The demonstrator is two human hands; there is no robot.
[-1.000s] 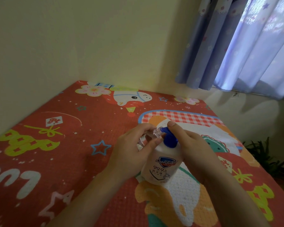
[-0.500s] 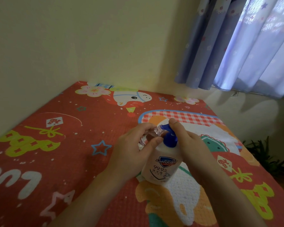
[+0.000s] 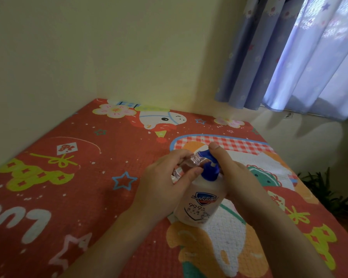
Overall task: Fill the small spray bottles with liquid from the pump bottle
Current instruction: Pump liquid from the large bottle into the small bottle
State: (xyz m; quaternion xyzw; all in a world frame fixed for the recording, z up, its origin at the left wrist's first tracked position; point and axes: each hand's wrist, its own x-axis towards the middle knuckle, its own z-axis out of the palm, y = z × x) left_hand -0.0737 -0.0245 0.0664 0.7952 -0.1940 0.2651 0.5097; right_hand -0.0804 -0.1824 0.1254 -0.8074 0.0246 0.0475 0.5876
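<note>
A white pump bottle (image 3: 201,203) with a blue pump head (image 3: 209,169) stands upright on the red patterned mat (image 3: 68,177). My left hand (image 3: 165,185) holds a small clear spray bottle (image 3: 186,165) tilted, its open mouth right at the blue spout. My right hand (image 3: 233,173) wraps the pump bottle's far side, with a finger resting on top of the pump head. The pump stem shows, so the head stands raised. Most of the small bottle is hidden by my fingers.
The mat lies in a room corner, yellow walls behind and to the left. Blue curtains (image 3: 289,57) hang at the upper right. A green plant (image 3: 319,189) sits on the floor past the mat's right edge.
The blue pump head has risen from its pressed-down position, and my right finger has lifted with it. My left hand keeps the small bottle at the spout.
</note>
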